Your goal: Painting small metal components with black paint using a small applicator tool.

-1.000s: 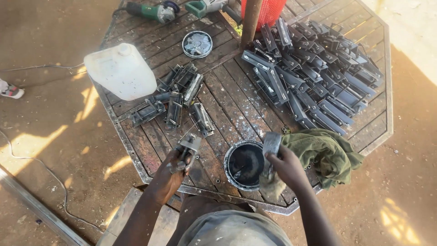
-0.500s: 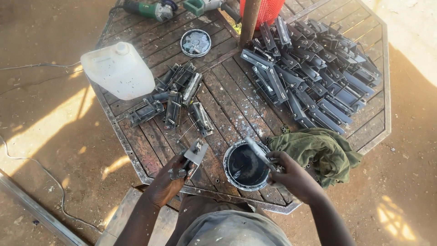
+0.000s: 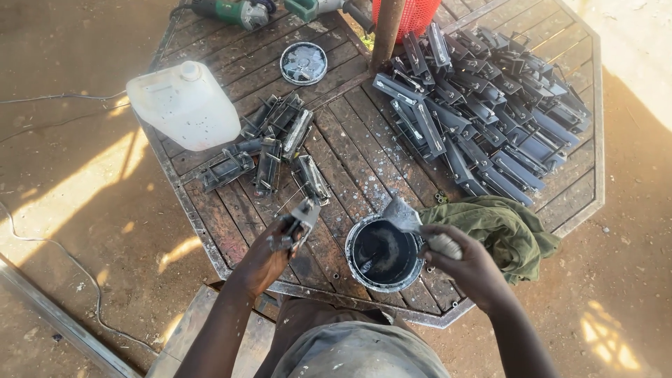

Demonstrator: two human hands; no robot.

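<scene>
Along the far edge of the slatted metal table (image 3: 364, 140), the green power tool (image 3: 234, 10) and the red basket (image 3: 413, 14) are cut off by the frame, and a brown post (image 3: 387, 31) hides part of the basket. What lies under the green cloth (image 3: 500, 227) at the near right edge cannot be seen, and the dark contents of the round tin (image 3: 383, 253) by the near edge are hard to make out.

The left hand (image 3: 269, 252) is curled closed around 1 small grey metal bracket (image 3: 297, 220), held just above the near edge, left of the tin. The right hand (image 3: 465, 262) is clenched around the pale handle of a scraper (image 3: 413, 222), its grey blade tilted over the tin's far rim.

A pile of dark painted brackets (image 3: 483, 112) fills the far right corner, a smaller unpainted heap (image 3: 273, 147) sits mid-table, a white jerrycan (image 3: 183, 105) overhangs the left edge, and a round lid (image 3: 303, 63) lies near the far edge.
</scene>
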